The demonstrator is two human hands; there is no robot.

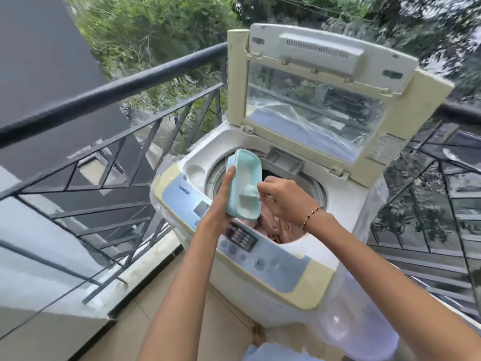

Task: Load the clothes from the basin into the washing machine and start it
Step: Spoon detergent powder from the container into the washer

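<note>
A top-loading washing machine (pixel 307 280) stands on a balcony with its lid (pixel 320 92) raised. Pinkish clothes (pixel 276 229) lie inside the drum. My left hand (pixel 221 201) holds a light teal tub of white detergent powder (pixel 243 185), tilted over the drum opening. My right hand (pixel 283 198) pinches a small scoop (pixel 250 195) that dips into the powder in the tub. The basin is out of view.
The control panel (pixel 240 237) with buttons and dials runs along the machine's near edge. A dark metal railing (pixel 112 92) borders the balcony on the left and behind the machine. Tiled floor (pixel 145 308) lies at the lower left.
</note>
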